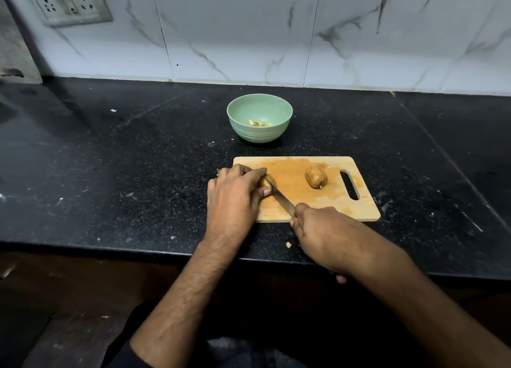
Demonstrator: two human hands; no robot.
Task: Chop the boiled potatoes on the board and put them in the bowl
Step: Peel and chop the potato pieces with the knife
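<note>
At the far left, well away from both hands, a wall socket [67,1] is set into the marble-tiled wall. A potato [267,182] is gripped by the left hand [235,193] at the left end of the wooden cutting board [331,201], fingers curled over it and thumb pressed at its near side. Beyond this hand, further back on the black counter [110,160], a green bowl [260,121] is seen with a few chopped pieces [258,123] at its bottom. A knife [280,199] is clasped at the handle by the right hand [318,229], its blade laid against the held potato. Right of both hands, a second potato [316,177] lies whole on the board, untouched, near the board's handle slot [349,184].
</note>
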